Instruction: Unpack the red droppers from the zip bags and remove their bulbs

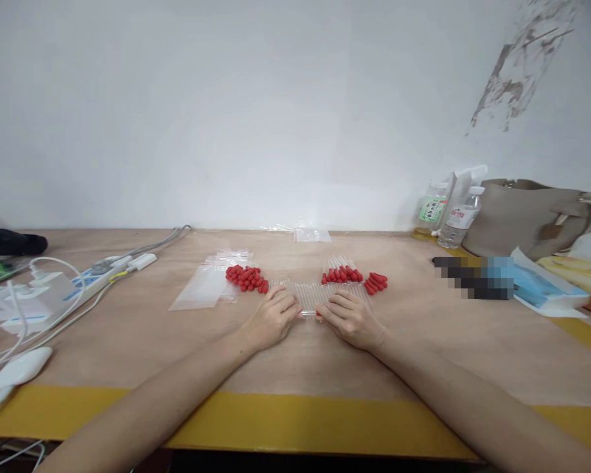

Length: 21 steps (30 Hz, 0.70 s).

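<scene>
- The left hand (272,320) lies palm down on the table (128,341), a light wooden surface with a yellow strip along its near edge, fingers curled onto the left end of a row of clear thin glass tubes (309,293)
- The right hand (350,317) lies the same way on the right end of that row, fingers bent over the tubes; whether either of the hands pinches a single tube I cannot tell
- The clear tubes lie side by side in the middle of the table, between the two hands and just beyond the fingertips
- A heap of small red rubber caps (247,278) sits just beyond the left hand, touching the left edge of the tube row
- A second bunch of tubes with red caps fitted (342,271) lies just beyond the right hand, with a few loose red caps (375,282) beside it on the right
- Flat clear plastic bags (204,286) lie to the left of the red heap
- A white power strip with plugs and cables (86,279) is at the far left, a white mouse (20,368) nearer the edge
- Two clear plastic bottles (448,213) and a beige bag (532,217) stand by the wall at right
</scene>
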Each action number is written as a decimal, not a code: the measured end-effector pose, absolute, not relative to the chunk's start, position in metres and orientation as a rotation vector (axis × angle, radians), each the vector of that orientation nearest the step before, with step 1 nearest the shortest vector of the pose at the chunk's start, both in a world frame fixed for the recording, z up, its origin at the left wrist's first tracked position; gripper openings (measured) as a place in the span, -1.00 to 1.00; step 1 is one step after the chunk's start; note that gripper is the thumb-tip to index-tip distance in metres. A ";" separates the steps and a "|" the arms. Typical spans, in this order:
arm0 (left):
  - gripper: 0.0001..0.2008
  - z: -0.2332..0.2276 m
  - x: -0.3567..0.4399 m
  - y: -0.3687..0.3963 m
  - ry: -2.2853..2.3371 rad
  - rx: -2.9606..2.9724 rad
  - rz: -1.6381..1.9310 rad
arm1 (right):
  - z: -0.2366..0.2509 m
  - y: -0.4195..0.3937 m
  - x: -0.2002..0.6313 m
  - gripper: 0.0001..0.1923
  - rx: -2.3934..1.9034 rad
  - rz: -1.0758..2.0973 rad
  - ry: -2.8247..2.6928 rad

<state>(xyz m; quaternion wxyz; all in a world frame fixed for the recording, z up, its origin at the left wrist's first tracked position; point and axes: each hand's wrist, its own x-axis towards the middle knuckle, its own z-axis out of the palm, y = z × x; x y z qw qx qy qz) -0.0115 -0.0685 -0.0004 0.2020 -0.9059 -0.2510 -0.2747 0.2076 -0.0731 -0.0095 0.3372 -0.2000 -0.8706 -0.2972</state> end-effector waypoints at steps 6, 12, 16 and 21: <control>-0.78 0.003 -0.037 -0.050 -1.011 -2.419 -1.026 | -0.002 -0.061 0.241 -0.79 -0.993 -0.479 -1.937; -0.74 0.002 -0.042 -0.037 -1.251 -2.394 -1.016 | 0.004 -0.031 0.285 -0.68 -1.367 -0.109 -1.574; -0.66 -0.004 -0.039 -0.031 -1.265 -2.348 -0.940 | -0.004 -0.013 0.312 -0.64 -1.630 0.158 -1.438; -0.74 -0.006 -0.039 -0.025 -1.328 -2.247 -0.821 | -0.010 -0.006 0.326 -0.65 -1.666 0.249 -1.380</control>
